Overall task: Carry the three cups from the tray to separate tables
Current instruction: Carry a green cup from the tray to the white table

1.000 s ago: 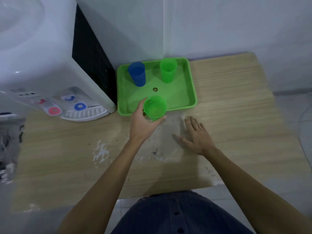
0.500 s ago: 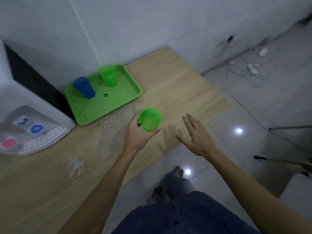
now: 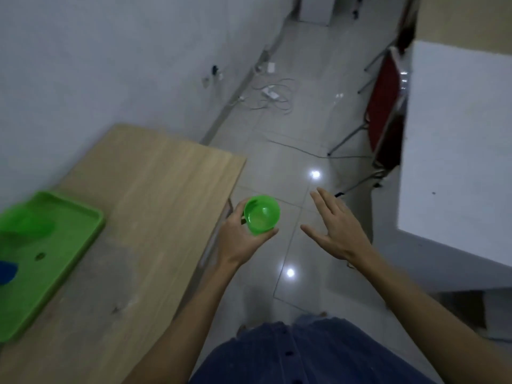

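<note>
My left hand (image 3: 238, 239) grips a green cup (image 3: 261, 214) upright, held over the floor just past the wooden table's (image 3: 155, 206) right edge. To its right my right hand (image 3: 336, 228) hovers with fingers spread and nothing in it. The green tray (image 3: 69, 253) lies at the far left of the table. On it a second green cup (image 3: 27, 225) shows as a blur, and a blue cup (image 3: 7, 273) is cut off by the frame's left edge.
A white table (image 3: 454, 151) stands to the right across a tiled aisle. A red folding chair (image 3: 385, 112) leans beside it. Loose cables and a power strip (image 3: 270, 92) lie on the floor by the wall.
The view has swung right, away from the tray. My left hand has carried the green cup off the table and out over the floor. My right hand moved along with it.
</note>
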